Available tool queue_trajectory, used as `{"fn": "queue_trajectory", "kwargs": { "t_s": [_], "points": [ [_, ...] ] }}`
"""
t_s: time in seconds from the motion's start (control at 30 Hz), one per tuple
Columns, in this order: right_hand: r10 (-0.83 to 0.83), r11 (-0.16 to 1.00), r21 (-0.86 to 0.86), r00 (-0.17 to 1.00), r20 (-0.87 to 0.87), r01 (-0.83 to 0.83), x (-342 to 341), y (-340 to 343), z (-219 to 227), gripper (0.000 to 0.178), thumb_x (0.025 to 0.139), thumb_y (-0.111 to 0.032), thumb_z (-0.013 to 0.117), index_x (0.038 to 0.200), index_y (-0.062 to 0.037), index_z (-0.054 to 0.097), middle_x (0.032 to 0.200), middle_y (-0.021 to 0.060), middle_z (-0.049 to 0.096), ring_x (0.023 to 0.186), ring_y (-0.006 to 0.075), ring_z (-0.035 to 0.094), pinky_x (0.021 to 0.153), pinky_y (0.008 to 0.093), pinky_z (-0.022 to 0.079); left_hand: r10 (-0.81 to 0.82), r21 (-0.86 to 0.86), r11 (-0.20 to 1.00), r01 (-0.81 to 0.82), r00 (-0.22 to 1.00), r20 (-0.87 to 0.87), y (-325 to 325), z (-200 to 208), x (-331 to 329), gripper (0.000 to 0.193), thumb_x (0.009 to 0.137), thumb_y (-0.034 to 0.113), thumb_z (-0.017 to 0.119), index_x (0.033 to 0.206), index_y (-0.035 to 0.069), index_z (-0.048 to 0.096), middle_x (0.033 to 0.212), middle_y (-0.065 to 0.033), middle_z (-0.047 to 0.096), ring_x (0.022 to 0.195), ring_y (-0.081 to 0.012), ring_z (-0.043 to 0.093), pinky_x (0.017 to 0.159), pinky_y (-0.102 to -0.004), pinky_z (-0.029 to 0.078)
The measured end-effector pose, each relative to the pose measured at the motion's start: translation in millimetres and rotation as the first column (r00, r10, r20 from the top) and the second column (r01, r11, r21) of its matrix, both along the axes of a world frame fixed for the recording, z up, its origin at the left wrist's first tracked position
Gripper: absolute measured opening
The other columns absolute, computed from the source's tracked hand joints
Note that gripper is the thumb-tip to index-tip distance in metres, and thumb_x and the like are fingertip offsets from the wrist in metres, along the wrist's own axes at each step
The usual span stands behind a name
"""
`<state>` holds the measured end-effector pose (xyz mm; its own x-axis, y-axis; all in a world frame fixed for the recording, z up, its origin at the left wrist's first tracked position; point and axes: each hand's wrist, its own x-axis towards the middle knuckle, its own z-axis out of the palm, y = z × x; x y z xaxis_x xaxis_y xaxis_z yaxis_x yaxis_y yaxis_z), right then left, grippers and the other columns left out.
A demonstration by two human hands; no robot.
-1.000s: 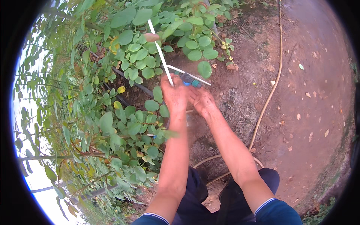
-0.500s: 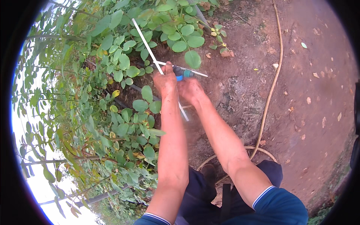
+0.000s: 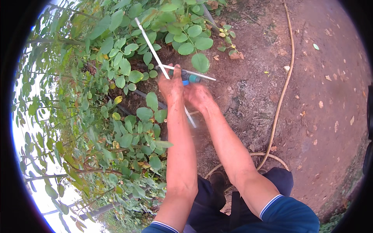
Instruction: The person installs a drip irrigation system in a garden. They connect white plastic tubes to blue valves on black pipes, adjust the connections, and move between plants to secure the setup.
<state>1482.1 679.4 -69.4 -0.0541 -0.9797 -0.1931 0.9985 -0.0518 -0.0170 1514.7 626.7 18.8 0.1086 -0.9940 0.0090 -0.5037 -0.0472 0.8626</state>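
Note:
My left hand [image 3: 171, 88] is closed, thumb up, around a long thin white rod [image 3: 149, 43]. The rod slants up into the leaves and shows again below the hand. A second white rod [image 3: 202, 75] crosses just past the thumb. Right beside it, my right hand [image 3: 198, 96] is curled in close at a dark hose fitting with a blue ring and teal end [image 3: 193, 79]. Its fingertips are partly hidden behind my left hand and wrist. The two hands nearly touch, low over the soil at the edge of the plants.
Leafy green bushes [image 3: 128, 128] fill the left side, with a grey pipe [image 3: 208, 17] at their far edge. A tan hose [image 3: 284, 87] runs along the bare brown soil [image 3: 326, 101] on the right and loops near my shoe [image 3: 217, 182]. Dry leaves lie scattered.
My right hand has shifted slightly up and inward against the fitting, and less of the blue ring shows. The left hand and rods stay nearly in place.

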Motion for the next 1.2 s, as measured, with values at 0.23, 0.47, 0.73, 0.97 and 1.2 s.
{"fn": "queue_trajectory", "kwargs": {
  "t_s": [0.23, 0.47, 0.73, 0.97, 1.2],
  "points": [
    [0.023, 0.996, -0.087, 0.999, -0.048, -0.027, -20.9, 14.9, 10.5, 0.034, 0.088, -0.001, 0.064, 0.118, -0.0085, 0.052, 0.107, 0.005, 0.063, 0.094, 0.0162, 0.064, 0.076, 0.031, 0.054, -0.016, 0.138, 0.989, 0.048, 0.974, -0.224, -3.1, 5.9, -3.5, 0.019, 0.085, 0.008, 0.07, 0.102, 0.001, 0.063, 0.09, -0.006, 0.063, 0.077, -0.0137, 0.057, 0.067, -0.0273, 0.046],
    [-0.148, 0.984, 0.048, 0.934, -0.325, 0.173, -7.9, 10.4, 26.8, 0.028, 0.083, -0.001, 0.071, 0.108, -0.0026, 0.058, 0.105, 0.0062, 0.065, 0.094, 0.0132, 0.063, 0.08, 0.0296, 0.054, -0.064, 0.11, 0.99, 0.091, 0.971, -0.23, -1.2, 7.6, -4.4, 0.015, 0.085, 0.007, 0.068, 0.097, 0.001, 0.063, 0.083, -0.0038, 0.061, 0.071, -0.0115, 0.054, 0.062, -0.0266, 0.044],
    [-0.152, 0.851, 0.324, 0.785, -0.601, 0.413, 12.5, 13.4, 36.4, 0.025, 0.08, 0.004, 0.071, 0.101, 0.006, 0.057, 0.101, 0.0133, 0.065, 0.087, 0.0161, 0.065, 0.077, 0.0262, 0.054, -0.055, 0.032, 0.998, 0.061, 0.988, -0.142, 3.0, 8.6, -7.2, 0.018, 0.082, 0.012, 0.071, 0.093, 0.0, 0.065, 0.076, -0.0043, 0.063, 0.065, -0.0114, 0.056, 0.06, -0.0271, 0.046],
    [-0.334, 0.895, 0.085, 0.784, -0.524, 0.438, 14.3, 4.5, 15.6, 0.027, 0.079, 0.003, 0.07, 0.102, 0.0035, 0.058, 0.101, 0.0097, 0.065, 0.09, 0.0143, 0.063, 0.079, 0.027, 0.052, -0.098, -0.04, 0.994, 0.097, 0.995, -0.021, 5.2, 11.9, -9.3, 0.02, 0.081, 0.015, 0.071, 0.093, -0.001, 0.066, 0.074, -0.0076, 0.065, 0.063, -0.0149, 0.059, 0.06, -0.0302, 0.048],
    [-0.297, 0.771, 0.243, 0.67, -0.68, 0.588, 30.0, 2.8, 27.2, 0.019, 0.078, 0.005, 0.07, 0.09, 0.008, 0.056, 0.094, 0.0131, 0.066, 0.083, 0.0132, 0.063, 0.072, 0.0256, 0.052, -0.116, -0.041, 0.992, 0.117, 0.993, 0.024, 4.4, 16.9, -9.0, 0.02, 0.079, 0.014, 0.071, 0.09, -0.001, 0.066, 0.073, -0.0117, 0.066, 0.063, -0.018, 0.061, 0.062, -0.0334, 0.049]
  ]
}}
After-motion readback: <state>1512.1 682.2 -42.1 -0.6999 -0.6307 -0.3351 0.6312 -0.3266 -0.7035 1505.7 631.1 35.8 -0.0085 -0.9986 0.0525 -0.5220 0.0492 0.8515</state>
